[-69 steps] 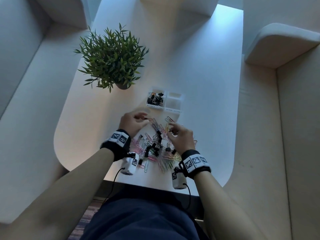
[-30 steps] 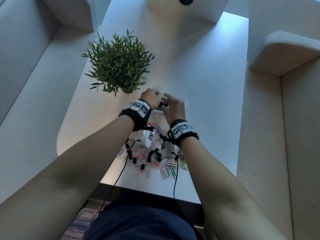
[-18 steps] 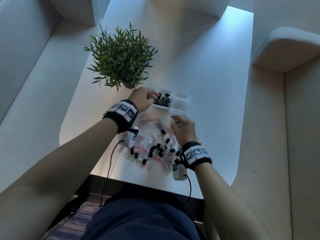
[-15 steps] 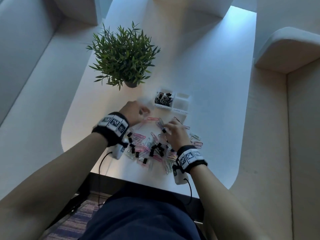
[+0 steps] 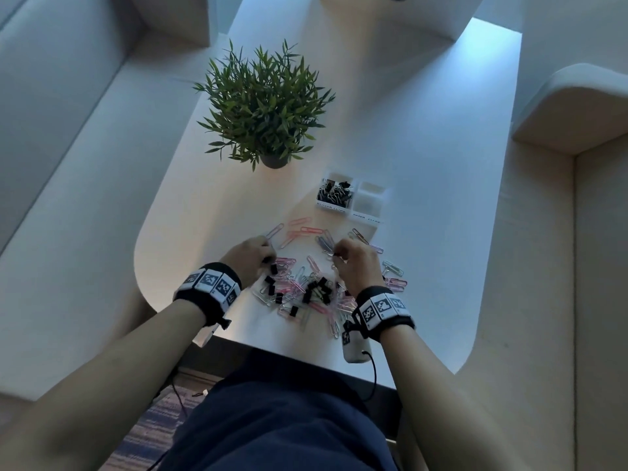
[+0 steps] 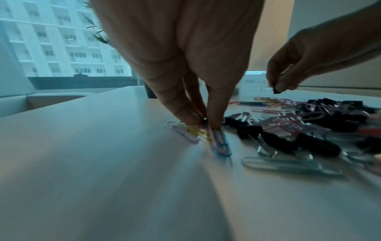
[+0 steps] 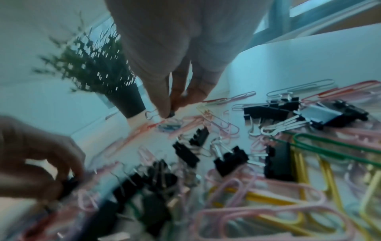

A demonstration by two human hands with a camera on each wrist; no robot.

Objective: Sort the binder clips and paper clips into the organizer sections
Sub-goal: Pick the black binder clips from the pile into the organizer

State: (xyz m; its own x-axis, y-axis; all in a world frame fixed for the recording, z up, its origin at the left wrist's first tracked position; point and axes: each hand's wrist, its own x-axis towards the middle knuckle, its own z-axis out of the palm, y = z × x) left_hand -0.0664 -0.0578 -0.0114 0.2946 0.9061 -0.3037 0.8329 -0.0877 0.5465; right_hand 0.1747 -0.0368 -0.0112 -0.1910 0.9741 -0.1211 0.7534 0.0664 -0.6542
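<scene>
A white organizer is placed on the table, beyond the loose pile and near a potted plant. Its left section is filled with black binder clips; its right section appears empty, so no paper clips are judged to be sorted yet.

A mixed pile of black binder clips and coloured paper clips is spread on the table between the two hands. Sorting of binder clips is judged to be partly done; many are left in the pile, and all visible paper clips are left.

A small binder clip is pinched between the thumb and fingertips of the right hand, just above the table. The fingertips of the left hand are pressed together at the pile's left edge, on a dark item among paper clips. Whether that item is gripped cannot be told.
</scene>
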